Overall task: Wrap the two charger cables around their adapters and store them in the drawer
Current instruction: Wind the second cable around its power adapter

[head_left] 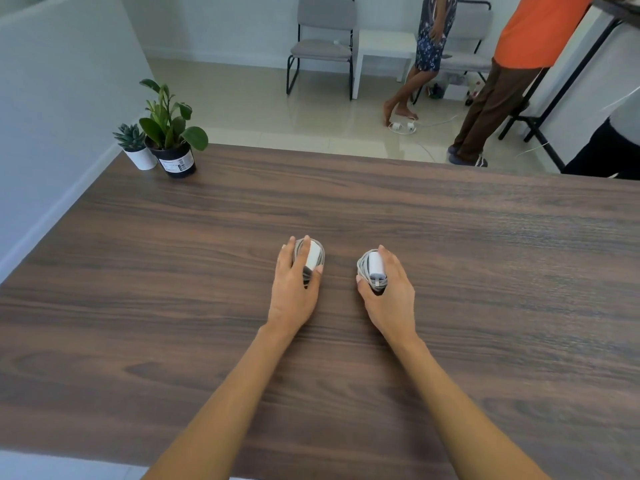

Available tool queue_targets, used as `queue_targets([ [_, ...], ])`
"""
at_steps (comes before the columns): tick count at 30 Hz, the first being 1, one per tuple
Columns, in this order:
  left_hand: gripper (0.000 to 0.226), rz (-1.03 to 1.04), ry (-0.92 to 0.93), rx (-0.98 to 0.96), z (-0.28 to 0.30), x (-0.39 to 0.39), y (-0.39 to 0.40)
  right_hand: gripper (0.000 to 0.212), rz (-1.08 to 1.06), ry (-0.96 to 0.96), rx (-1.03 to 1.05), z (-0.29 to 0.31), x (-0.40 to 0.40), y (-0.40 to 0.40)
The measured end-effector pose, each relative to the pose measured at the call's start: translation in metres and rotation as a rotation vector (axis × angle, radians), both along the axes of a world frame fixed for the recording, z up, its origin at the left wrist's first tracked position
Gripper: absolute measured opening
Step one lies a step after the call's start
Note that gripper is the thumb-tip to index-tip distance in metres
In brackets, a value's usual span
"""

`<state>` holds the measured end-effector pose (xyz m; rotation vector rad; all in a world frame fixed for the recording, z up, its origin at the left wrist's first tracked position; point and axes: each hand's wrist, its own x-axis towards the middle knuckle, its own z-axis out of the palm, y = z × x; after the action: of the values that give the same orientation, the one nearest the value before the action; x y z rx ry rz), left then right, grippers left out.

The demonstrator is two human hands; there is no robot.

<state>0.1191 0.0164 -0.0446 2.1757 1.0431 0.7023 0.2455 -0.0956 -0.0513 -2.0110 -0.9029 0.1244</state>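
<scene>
Two white charger adapters lie on the dark wooden table (450,271), each with its grey-white cable wound around it. My left hand (294,289) grips the left wrapped charger (316,258), fingers over its far side and thumb at its near right. My right hand (389,289) grips the right wrapped charger (374,268), thumb on its left side, fingers curled over its right; the adapter's plug end faces me. The two bundles sit about a hand's width apart near the table's middle. No drawer is in view.
A small succulent in a white pot (136,147) and a leafy plant in a black pot (173,147) stand at the table's far left corner, by a white wall. Beyond the far edge are two standing people, chairs, a white side table and cables on the floor.
</scene>
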Motion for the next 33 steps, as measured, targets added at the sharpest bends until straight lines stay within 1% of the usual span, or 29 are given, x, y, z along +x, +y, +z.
queue_targets([
  [9, 0.056, -0.056, -0.045, -0.045, -0.002, 0.032, -0.043, 0.068, -0.058, -0.017, -0.057, -0.002, 0.018, -0.021],
  [16, 0.057, -0.059, -0.06, -0.082, 0.002, 0.032, -0.043, 0.071, -0.059, -0.034, -0.062, -0.002, 0.017, -0.023],
  [21, 0.067, -0.026, -0.083, -0.098, 0.007, 0.021, -0.038, 0.073, -0.074, -0.033, -0.032, 0.0, 0.014, -0.026],
  [28, 0.076, -0.019, -0.049, -0.148, 0.003, 0.007, -0.037, 0.071, -0.116, -0.057, -0.024, -0.002, 0.01, -0.036],
  [33, 0.077, -0.036, -0.059, -0.111, 0.006, 0.001, -0.033, 0.071, -0.087, -0.119, -0.058, -0.006, 0.001, -0.04],
])
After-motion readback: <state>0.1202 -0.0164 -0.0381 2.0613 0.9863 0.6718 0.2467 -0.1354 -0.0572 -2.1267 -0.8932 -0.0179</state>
